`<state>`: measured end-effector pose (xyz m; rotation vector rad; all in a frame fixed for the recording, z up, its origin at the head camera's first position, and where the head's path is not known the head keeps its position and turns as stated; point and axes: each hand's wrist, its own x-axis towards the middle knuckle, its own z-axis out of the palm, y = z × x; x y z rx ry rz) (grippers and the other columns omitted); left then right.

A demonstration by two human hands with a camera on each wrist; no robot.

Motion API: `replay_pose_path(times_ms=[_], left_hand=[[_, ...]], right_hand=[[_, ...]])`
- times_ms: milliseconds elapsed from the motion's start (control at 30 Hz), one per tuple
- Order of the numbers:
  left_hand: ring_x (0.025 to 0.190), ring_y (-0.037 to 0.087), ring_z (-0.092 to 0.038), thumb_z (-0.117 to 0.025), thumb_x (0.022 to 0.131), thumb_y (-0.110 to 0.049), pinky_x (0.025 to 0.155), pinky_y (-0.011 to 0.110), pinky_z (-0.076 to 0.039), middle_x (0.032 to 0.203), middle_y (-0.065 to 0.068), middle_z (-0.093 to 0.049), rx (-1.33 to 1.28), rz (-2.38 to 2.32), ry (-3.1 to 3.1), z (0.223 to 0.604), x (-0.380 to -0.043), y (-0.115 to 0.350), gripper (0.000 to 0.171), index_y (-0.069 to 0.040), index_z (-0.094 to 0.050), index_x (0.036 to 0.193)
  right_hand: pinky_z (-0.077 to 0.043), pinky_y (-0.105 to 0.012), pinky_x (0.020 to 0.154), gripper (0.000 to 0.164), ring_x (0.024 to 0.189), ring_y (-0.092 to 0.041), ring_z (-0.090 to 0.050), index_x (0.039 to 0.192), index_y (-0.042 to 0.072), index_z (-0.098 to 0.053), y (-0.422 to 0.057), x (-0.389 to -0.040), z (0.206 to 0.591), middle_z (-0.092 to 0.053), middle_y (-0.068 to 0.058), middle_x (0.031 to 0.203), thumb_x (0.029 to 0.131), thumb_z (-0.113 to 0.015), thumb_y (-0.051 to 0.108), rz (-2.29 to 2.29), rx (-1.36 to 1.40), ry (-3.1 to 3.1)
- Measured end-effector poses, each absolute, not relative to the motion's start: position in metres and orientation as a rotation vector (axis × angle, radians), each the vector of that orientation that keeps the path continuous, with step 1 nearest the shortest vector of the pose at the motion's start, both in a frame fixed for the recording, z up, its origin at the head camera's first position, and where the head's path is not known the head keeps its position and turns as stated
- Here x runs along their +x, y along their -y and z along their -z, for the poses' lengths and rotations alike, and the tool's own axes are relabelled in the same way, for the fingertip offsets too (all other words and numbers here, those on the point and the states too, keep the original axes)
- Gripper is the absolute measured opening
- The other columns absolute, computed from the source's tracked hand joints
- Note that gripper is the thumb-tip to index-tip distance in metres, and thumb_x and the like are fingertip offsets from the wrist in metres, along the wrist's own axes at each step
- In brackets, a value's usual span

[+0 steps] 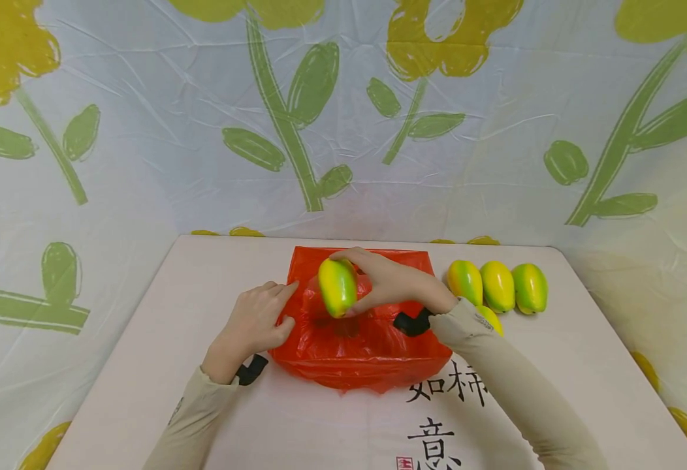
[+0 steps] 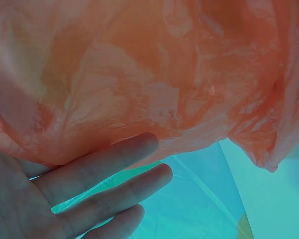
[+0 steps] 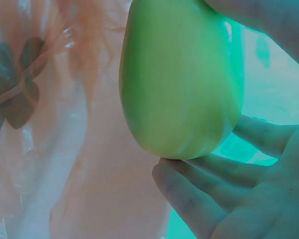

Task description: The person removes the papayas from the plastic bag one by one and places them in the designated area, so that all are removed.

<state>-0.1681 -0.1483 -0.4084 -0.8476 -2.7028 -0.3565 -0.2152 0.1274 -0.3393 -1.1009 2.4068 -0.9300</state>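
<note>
A yellow-green mango (image 1: 337,287) is held by my right hand (image 1: 387,281) over the opening of a red plastic bag (image 1: 373,367). The right wrist view shows that mango (image 3: 182,79) close up, gripped at its ends between thumb and fingertips. At the bag's left side is my left hand (image 1: 255,320), its index finger and thumb spread against the red plastic. Seen from the left wrist, straight fingers (image 2: 124,186) lie along the outside of the bag (image 2: 139,89).
Several more mangoes (image 1: 497,287) lie to the right of the bag, one partly hidden by the right sleeve. The pale tabletop (image 1: 202,281) has black characters (image 1: 431,444) near its front. A flower-printed sheet (image 1: 173,163) rises behind and at both sides.
</note>
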Motion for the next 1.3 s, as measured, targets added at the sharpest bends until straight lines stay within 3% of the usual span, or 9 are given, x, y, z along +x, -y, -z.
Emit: replay_pose_path(times_ms=[400, 733, 1067, 1300], left_hand=[[0.091, 0.027, -0.066, -0.06, 0.077, -0.02, 0.067, 0.042, -0.057, 0.105, 0.012, -0.072, -0.863, 0.366, 2.673, 0.407, -0.168, 0.148, 0.053, 0.001, -0.065, 0.125], [0.09, 0.026, -0.066, -0.06, 0.077, -0.02, 0.068, 0.042, -0.057, 0.104, 0.012, -0.072, -0.869, 0.376, 2.659, 0.407, -0.167, 0.148, 0.053, 0.001, -0.065, 0.125], [0.091, 0.026, -0.066, -0.058, 0.077, -0.02, 0.067, 0.042, -0.057, 0.105, 0.012, -0.072, -0.865, 0.37, 2.67, 0.408, -0.167, 0.149, 0.053, 0.001, -0.065, 0.126], [0.092, 0.026, -0.066, -0.058, 0.077, -0.02, 0.067, 0.042, -0.058, 0.105, 0.012, -0.072, -0.865, 0.376, 2.667, 0.408, -0.167, 0.149, 0.054, 0.001, -0.065, 0.126]], right_hand=[[-0.042, -0.044, 0.106, 0.09, 0.13, -0.017, -0.044, 0.15, 0.018, -0.036, -0.161, -0.191, 0.336, -0.043, 0.005, 0.145, 0.075, -0.086, 0.023, 1.167, -1.108, -2.43], [-0.039, -0.053, 0.107, 0.092, 0.133, -0.022, -0.043, 0.152, 0.024, -0.034, -0.197, -0.165, 0.329, -0.039, 0.005, 0.15, 0.075, -0.086, 0.021, 1.298, -0.975, -2.463], [-0.037, -0.024, 0.108, 0.097, 0.132, -0.021, -0.044, 0.153, 0.022, -0.032, -0.239, -0.152, 0.339, -0.036, 0.002, 0.154, 0.073, -0.084, 0.004, 1.478, -0.974, -2.443], [-0.043, -0.022, 0.101, 0.1, 0.127, -0.021, -0.044, 0.155, 0.011, -0.029, -0.266, -0.146, 0.346, -0.037, -0.01, 0.15, 0.07, -0.078, -0.01, 1.56, -0.984, -2.481]])
